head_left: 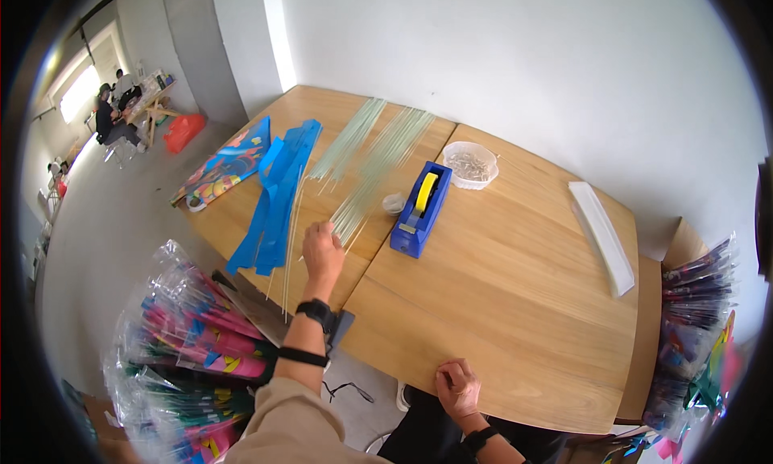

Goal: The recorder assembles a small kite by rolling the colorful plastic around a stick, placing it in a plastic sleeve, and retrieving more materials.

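My left hand [324, 253] is at the near ends of a bundle of thin pale-green rods [366, 192], its fingers closed on the ends; how many rods it grips is hidden. Another bundle of the same rods [348, 142] lies just to the left. A few loose rods [291, 238] stretch along blue plastic strips [278, 198], some past the table's edge. My right hand [459, 390] rests at the front edge of the table, fingers curled in, with nothing visible in it. A blue tape dispenser [421, 210] with a yellow roll stands to the right of the rods.
A clear bowl of small pieces [469, 167], a small white cup [393, 204] and a long white tray [602, 237] are on the table [499, 303]. A colourful printed sheet [229, 170] lies far left. Wrapped bundles [201, 335] flank the table. People [113, 118] sit in the distance.
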The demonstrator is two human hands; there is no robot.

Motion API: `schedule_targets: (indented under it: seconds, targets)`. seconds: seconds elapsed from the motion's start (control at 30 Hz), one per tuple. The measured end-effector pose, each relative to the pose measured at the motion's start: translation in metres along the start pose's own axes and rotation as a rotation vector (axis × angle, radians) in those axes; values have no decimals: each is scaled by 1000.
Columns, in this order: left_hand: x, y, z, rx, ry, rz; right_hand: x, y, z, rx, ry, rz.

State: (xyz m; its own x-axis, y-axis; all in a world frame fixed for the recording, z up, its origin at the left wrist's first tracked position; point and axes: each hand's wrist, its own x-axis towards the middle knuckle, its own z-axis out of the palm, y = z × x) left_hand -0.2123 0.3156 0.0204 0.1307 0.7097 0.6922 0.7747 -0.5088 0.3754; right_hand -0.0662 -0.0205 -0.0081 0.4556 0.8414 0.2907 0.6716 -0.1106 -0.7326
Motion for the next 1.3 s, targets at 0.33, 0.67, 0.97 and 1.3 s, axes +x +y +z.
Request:
schedule_targets:
  seconds: [0.33,0.67,0.97,1.3]
  targets:
    - [-161,130,-120,-586,-435,94,-43,30,-37,516,22,400]
    - [-276,290,-191,-1023,-838,835,-137,8,-96,1912,-99,247]
    - [-275,333,-185,-632,-1050,809,-229,-33,-222,1690,246,390]
    - [-297,289,-163,-707,-1315,666,-449,83,-220,1173,1345,1187]
